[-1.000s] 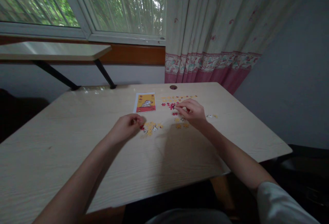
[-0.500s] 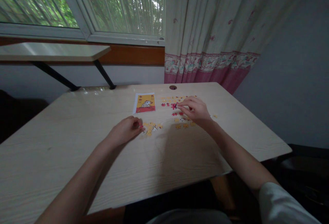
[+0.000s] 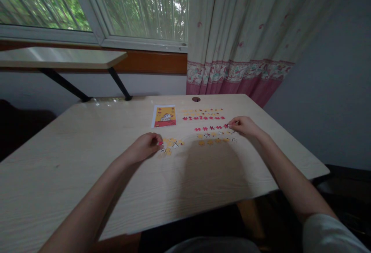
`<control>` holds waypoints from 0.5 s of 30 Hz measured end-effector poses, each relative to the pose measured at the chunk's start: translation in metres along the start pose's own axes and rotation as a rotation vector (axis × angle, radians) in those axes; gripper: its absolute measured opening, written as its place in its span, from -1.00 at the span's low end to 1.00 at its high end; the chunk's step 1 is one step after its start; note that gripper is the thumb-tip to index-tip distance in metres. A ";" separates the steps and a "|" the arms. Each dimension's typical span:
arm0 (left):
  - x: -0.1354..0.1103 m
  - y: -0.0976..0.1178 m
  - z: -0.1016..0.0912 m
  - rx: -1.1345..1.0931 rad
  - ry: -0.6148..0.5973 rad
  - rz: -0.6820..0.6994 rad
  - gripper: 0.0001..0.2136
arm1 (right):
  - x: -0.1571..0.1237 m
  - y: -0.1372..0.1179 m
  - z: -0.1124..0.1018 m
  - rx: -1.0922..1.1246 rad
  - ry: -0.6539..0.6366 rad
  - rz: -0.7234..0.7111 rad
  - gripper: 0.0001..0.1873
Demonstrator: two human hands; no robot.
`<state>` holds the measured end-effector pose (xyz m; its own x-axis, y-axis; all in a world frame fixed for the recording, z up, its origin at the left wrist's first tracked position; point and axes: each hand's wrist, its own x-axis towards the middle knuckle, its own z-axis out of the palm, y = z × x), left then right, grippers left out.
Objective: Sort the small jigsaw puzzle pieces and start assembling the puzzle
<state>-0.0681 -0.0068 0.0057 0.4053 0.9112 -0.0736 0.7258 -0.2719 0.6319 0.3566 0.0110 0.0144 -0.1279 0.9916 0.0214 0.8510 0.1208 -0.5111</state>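
My left hand (image 3: 147,143) is closed with a red puzzle piece (image 3: 160,143) between thumb and fingertips. It rests at the left edge of a loose heap of yellow and white puzzle pieces (image 3: 173,142). At the right end of a row of red puzzle pieces (image 3: 211,128), my right hand (image 3: 244,126) pinches another red jigsaw piece (image 3: 226,126), at or just above the table. Below that row lie two rows of yellow and white pieces (image 3: 218,140). Farther back, a red row (image 3: 205,118) lies under rows of yellow pieces (image 3: 199,110).
A picture card (image 3: 165,116) with a white animal on yellow and red lies left of the rows. The wooden table (image 3: 139,199) has a round cable hole (image 3: 196,99) at the back. A raised shelf (image 3: 87,57) stands at the back left, and a curtain (image 3: 232,52) hangs behind.
My right hand has moved right with a red piece, from the back red row to the end of the nearer red row. My left hand stays by the heap.
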 end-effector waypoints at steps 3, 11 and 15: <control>-0.001 0.000 0.001 -0.063 0.017 0.002 -0.77 | 0.002 0.004 0.005 0.008 -0.002 0.003 -0.72; -0.001 -0.001 0.002 -0.211 0.051 0.038 -0.79 | 0.004 0.005 0.005 -0.048 -0.005 -0.027 -0.80; -0.003 0.010 0.002 -0.350 0.090 0.017 -0.77 | 0.001 -0.011 -0.001 -0.187 0.040 -0.043 -0.82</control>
<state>-0.0609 -0.0131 0.0109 0.3540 0.9353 -0.0022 0.4791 -0.1793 0.8593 0.3477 0.0112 0.0210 -0.1494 0.9859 0.0758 0.9253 0.1664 -0.3407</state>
